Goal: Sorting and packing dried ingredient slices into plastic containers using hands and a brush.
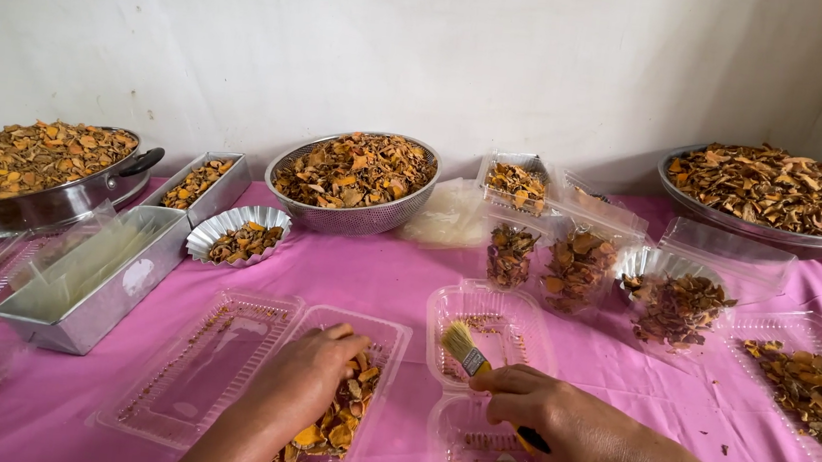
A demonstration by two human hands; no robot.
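Across the pink tablecloth [396,280], dried orange-brown slices sit in vessels of falling size: a wide metal basin [812,240] at far right against the wall, a handled pan [42,201] at far left, a steel colander bowl [352,217] in the middle. Bulk stock lines the back edge, probably to leave the near half open for work.

Nearer left, a rectangular metal tin [98,296] lies lengthwise, with a fluted foil cup [231,226] of slices behind it. Filled clear boxes [574,262] cluster right of centre.

At the near edge, an open clear hinged tray [217,368] has one half bare and the other holding slices. Left hand [301,381] rests palm down on those slices, fingers curled loosely in; whether it grips any I cannot tell. Right hand [554,416] is closed round a small brush [479,363], pale bristles angled up-left over a second open clamshell container [491,334] dusted with crumbs.

Bare cloth remains between the two trays and ahead of them; the right side is crowded.
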